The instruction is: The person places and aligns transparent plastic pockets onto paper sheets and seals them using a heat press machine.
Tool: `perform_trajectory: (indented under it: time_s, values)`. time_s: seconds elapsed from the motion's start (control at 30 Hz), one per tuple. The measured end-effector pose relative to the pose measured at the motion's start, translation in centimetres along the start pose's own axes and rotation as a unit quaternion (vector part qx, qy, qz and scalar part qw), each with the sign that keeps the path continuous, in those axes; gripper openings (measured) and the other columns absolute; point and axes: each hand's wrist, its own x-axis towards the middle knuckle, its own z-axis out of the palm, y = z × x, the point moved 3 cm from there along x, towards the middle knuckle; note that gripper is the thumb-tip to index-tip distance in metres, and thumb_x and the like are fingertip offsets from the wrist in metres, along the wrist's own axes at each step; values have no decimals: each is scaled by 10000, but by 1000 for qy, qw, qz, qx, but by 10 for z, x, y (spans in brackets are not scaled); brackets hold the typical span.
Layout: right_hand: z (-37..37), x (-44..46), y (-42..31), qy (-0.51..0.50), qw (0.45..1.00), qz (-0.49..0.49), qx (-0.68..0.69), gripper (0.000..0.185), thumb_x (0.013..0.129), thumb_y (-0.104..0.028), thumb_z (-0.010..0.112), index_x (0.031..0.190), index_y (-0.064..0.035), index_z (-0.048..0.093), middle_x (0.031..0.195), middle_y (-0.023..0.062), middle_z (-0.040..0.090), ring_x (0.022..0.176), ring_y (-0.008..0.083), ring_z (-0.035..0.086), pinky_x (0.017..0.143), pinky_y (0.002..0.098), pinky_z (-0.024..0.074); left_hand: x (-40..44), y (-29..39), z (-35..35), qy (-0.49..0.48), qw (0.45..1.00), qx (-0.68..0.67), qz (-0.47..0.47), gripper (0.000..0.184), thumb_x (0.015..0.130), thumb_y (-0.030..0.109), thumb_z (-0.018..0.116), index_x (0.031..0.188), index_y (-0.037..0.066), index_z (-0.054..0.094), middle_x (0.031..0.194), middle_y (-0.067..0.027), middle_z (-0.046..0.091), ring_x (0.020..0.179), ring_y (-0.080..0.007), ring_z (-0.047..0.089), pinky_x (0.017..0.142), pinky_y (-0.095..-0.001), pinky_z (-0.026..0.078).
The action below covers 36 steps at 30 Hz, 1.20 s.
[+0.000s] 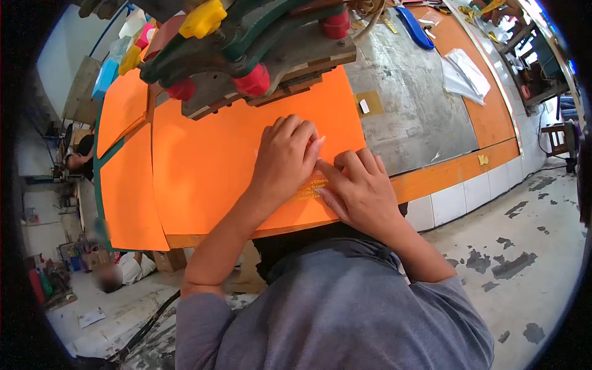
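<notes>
A large bright orange sheet [216,172] lies flat before me, with small gold lettering [313,184] near its front edge. My left hand [287,151] rests on it just behind the lettering, fingers bent and drawn together towards the thumb. My right hand [364,185] is at the right of the lettering, fingers curled and thumb lying low beside the print. The fingertips of both hands almost meet above the gold text. Whatever is pinched between them is too small or too hidden to make out.
Over the sheet's far side hangs a green press [246,55] with red and yellow knobs. More orange sheets [123,185] lie at the left. On the metal tabletop [413,105] are a blue-handled tool [415,28] and clear plastic sleeves [465,74]. Other people are at far left.
</notes>
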Motion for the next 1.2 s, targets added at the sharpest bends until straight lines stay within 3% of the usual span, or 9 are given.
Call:
perform_trajectory:
  time_s: [0.17, 0.27, 0.53, 0.83, 0.93, 0.97, 1.03, 1.13, 1.2]
  values:
    - [-1, 2, -1, -13, 1000, 9, 4, 480, 939, -365, 753, 1350, -123, 703, 1084, 64, 560, 1028, 274, 551, 855, 410, 455, -2, -6, 6, 13, 997, 7, -77, 172, 1008, 169, 682, 934, 51, 581, 930, -112, 623, 942, -350, 626, 842, -506, 451]
    - [-1, 2, -1, -10, 1000, 11, -3, 492, 940, -363, 753, 1371, -132, 699, 1097, 63, 569, 1023, 273, 554, 860, 411, 456, -11, -20, 3, 81, 990, 78, -81, 155, 999, 133, 671, 929, 53, 558, 908, -114, 622, 921, -356, 625, 825, -509, 436]
    - [1, 4, 0, -19, 999, 22, 13, 492, 929, -337, 768, 1370, -127, 708, 1093, 66, 578, 1019, 275, 552, 859, 422, 456, -104, -47, -61, 81, 963, 168, -194, 159, 959, 79, 689, 925, 70, 535, 906, -114, 576, 910, -341, 588, 813, -481, 407]
    - [0, 9, -5, -27, 999, 25, 12, 468, 915, -256, 788, 1357, -119, 725, 1075, 67, 595, 999, 278, 569, 845, 431, 459, -159, -24, -80, 130, 948, 105, -270, 181, 945, 34, 714, 891, 57, 543, 850, -97, 530, 823, -313, 559, 771, -439, 403]
    - [-2, 14, -16, -28, 999, 22, 11, 472, 903, -234, 793, 1354, -113, 723, 1063, 66, 605, 996, 280, 579, 837, 431, 462, -156, -11, -84, 130, 963, -51, -230, 171, 949, 45, 733, 871, 31, 582, 839, -107, 571, 763, -310, 564, 730, -431, 444]
    - [0, 17, -22, -26, 999, 19, 14, 475, 898, -229, 794, 1353, -112, 723, 1058, 65, 607, 997, 280, 581, 835, 430, 463, -149, -3, -85, 110, 983, -42, -139, 166, 907, 46, 765, 871, 45, 603, 859, -103, 586, 761, -302, 572, 714, -425, 435]
    - [8, 25, -36, -28, 997, -14, 64, 488, 879, -218, 802, 1348, -107, 723, 1042, 67, 613, 996, 280, 589, 828, 420, 465, -142, 5, -82, 92, 994, -33, -46, 173, 864, 47, 796, 872, 59, 624, 880, -99, 600, 760, -294, 579, 699, -419, 426]
    - [34, 36, -57, -24, 986, -56, 157, 457, 851, -200, 810, 1291, -106, 731, 1019, 64, 618, 978, 277, 598, 825, 405, 471, -131, 4, -79, 94, 994, -59, -5, 151, 853, 18, 786, 891, 70, 649, 903, -96, 613, 774, -294, 574, 715, -425, 416]
    - [47, 40, -63, -12, 975, -84, 204, 334, 860, -192, 793, 1179, -106, 740, 997, 59, 615, 960, 277, 597, 816, 411, 475, -123, -2, -78, 96, 991, -85, -23, 125, 903, 52, 753, 989, 56, 662, 957, -106, 660, 874, -314, 622, 813, -438, 465]
